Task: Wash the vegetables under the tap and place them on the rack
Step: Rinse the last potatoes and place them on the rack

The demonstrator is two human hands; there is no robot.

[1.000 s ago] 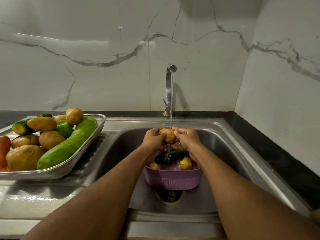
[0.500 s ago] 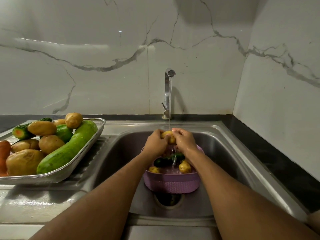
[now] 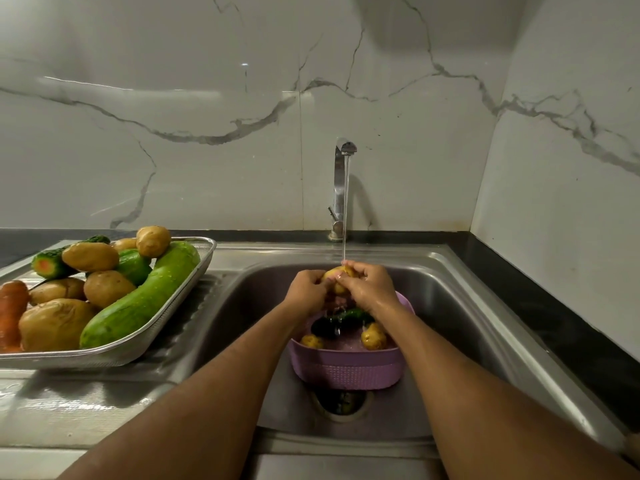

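Both hands on one potato [image 3: 337, 279] under the tap [image 3: 341, 188] stream: left hand [image 3: 306, 289] and right hand [image 3: 369, 289] each curl fingers round it, directly above the purple basket [image 3: 346, 370] in the sink [image 3: 460, 306]. Basket holds two more potatoes and a dark green vegetable [image 3: 343, 318], partly hidden by the wrists. Rack [image 3: 194, 271], left of the sink on the steel worktop: about six potatoes, one long green marrow [image 3: 142, 299], one carrot [image 3: 12, 313], two or three cucumbers.
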